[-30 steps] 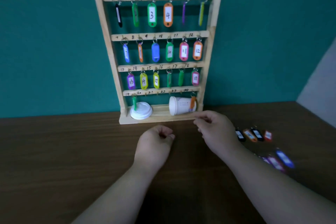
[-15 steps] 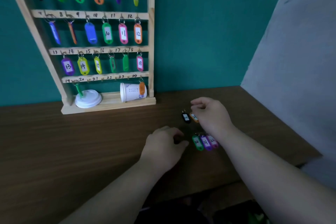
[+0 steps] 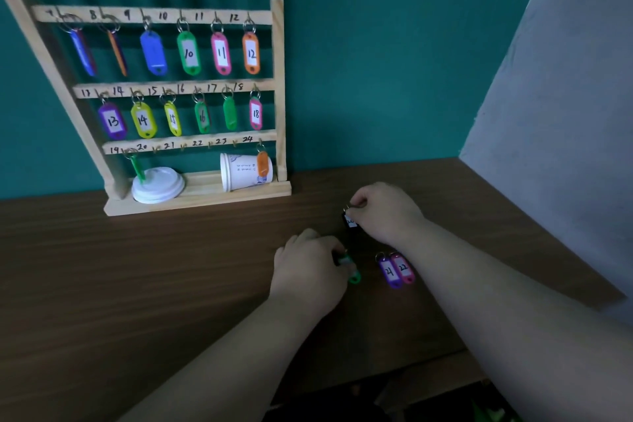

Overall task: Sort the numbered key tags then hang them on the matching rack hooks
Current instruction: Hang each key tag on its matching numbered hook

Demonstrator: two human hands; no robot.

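Note:
A wooden key rack (image 3: 278,79) stands against the teal wall, its numbered hooks hung with coloured tags; hooks 20 to 23 in the bottom row are bare. My right hand (image 3: 385,212) pinches the ring of a black tag (image 3: 349,220) just above the table. My left hand (image 3: 308,271) grips a green tag (image 3: 352,272) on the table. A purple tag marked 21 (image 3: 388,271) and a pink tag marked 22 (image 3: 404,268) lie side by side between my forearms.
A white cup lid (image 3: 158,186) and a paper cup (image 3: 244,171) lying on its side sit on the rack's base. The brown table (image 3: 137,267) ends at a front edge near my elbows. A grey wall (image 3: 565,79) rises at the right.
The camera view swung right and down from the rack to the loose tags. My right hand took hold of the black tag and my left hand closed round the green tag.

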